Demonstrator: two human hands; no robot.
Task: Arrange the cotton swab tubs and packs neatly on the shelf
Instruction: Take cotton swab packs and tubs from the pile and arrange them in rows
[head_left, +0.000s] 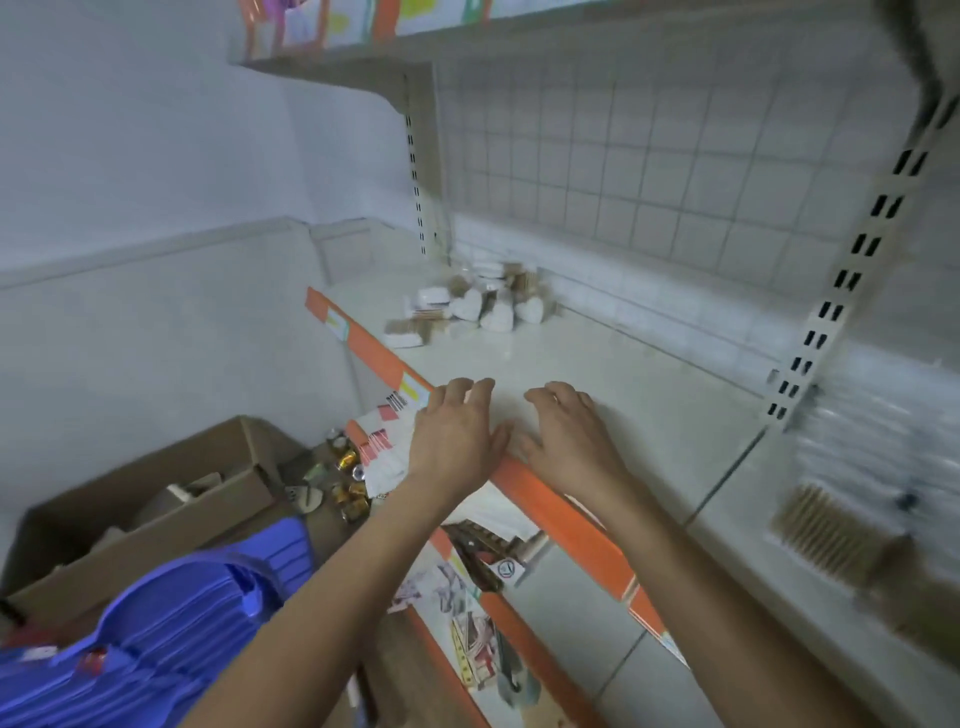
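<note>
A jumbled heap of cotton swab tubs and packs (475, 304), some heart-shaped and white, lies at the far left back of the white shelf (613, 384). Another pack with wooden sticks (826, 535) lies blurred on the shelf at the right. My left hand (452, 441) and my right hand (566, 436) hover side by side over the shelf's orange front edge, fingers relaxed and slightly bent, holding nothing. Both hands are well short of the heap.
A slotted upright (852, 270) and tiled back wall bound the shelf. An upper shelf (363, 52) hangs above. A lower shelf (478, 623) holds mixed goods. An open cardboard box (156, 499) and blue plastic items (171, 634) stand at the lower left.
</note>
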